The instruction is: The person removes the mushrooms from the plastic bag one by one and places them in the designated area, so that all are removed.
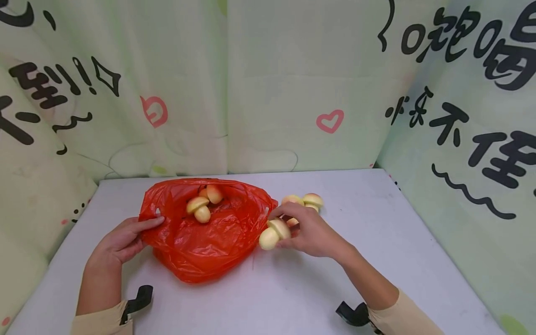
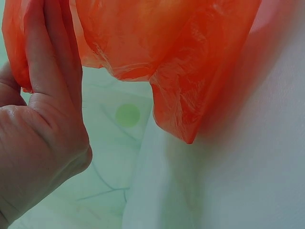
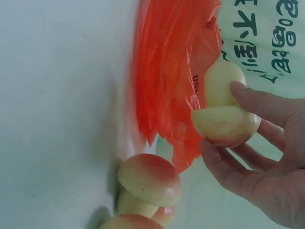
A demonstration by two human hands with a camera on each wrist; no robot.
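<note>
A red plastic bag (image 1: 209,251) lies with its mouth spread towards the head camera, and two toy mushrooms (image 1: 203,213) show inside it. My left hand (image 1: 121,242) pinches the bag's left edge between thumb and fingers; in the left wrist view the red film (image 2: 176,95) hangs beside that hand (image 2: 47,124). At the bag's right edge, my right hand (image 1: 311,232) holds a pale mushroom (image 1: 269,238) by thumb and fingertips. The right wrist view shows this mushroom (image 3: 224,124) between the thumb and fingers of the hand (image 3: 271,152), outside the bag (image 3: 167,71).
Several more mushrooms (image 1: 313,200) lie on the white table (image 1: 326,288) just behind my right hand; the right wrist view shows some of them (image 3: 150,180) close together. Pale green curtains (image 1: 268,93) with black writing and pink hearts stand behind the table and along its sides.
</note>
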